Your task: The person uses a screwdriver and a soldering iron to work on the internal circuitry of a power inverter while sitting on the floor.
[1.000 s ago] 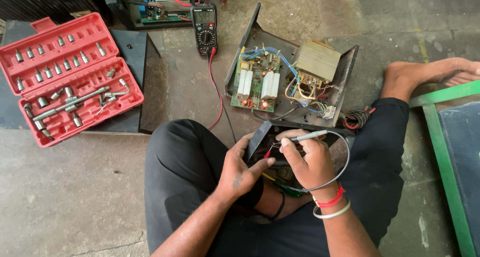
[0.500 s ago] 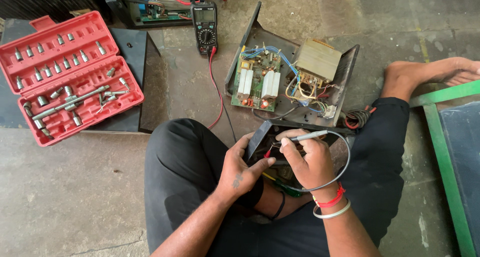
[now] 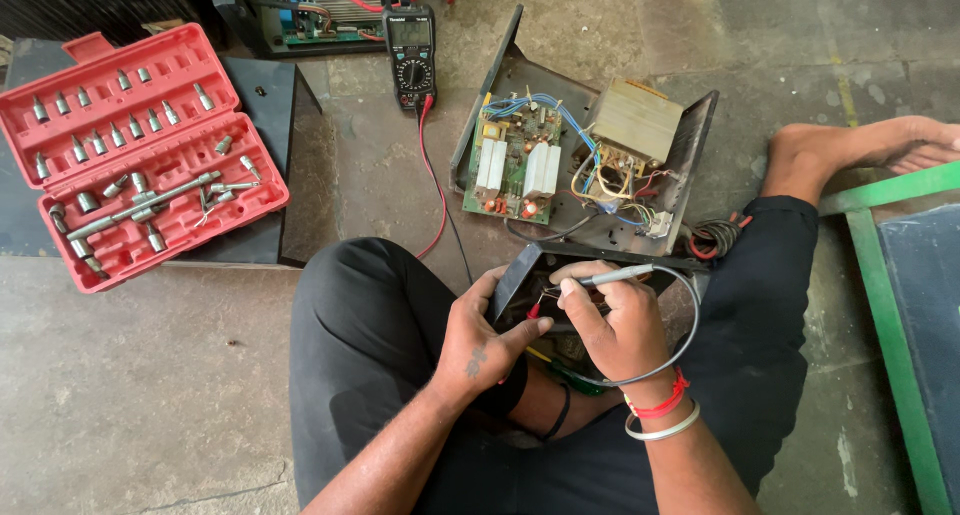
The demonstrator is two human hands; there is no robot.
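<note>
You sat cross-legged on a concrete floor with a small dark metal casing (image 3: pixel 515 275) tilted in your lap. Your left hand (image 3: pixel 480 340) was closed on its near edge, thumb inside and fingers behind. Your right hand (image 3: pixel 620 325) pinched a slim grey probe (image 3: pixel 615 274) like a pen, its tip aimed into the casing, its black lead looping round your wrist. The casing looked stiff, light and sharp-edged, best held by the rim, clear of the wiring inside, which was too shadowed to make out. Beyond your knees lay an open chassis (image 3: pixel 690 165) holding a green circuit board (image 3: pixel 515 165), a boxy transformer (image 3: pixel 637 122) and loose coloured wires, all likely fragile. Further off stood a multimeter (image 3: pixel 411 55). At far left, an open red case (image 3: pixel 140 150) held rows of sockets and a ratchet.
</note>
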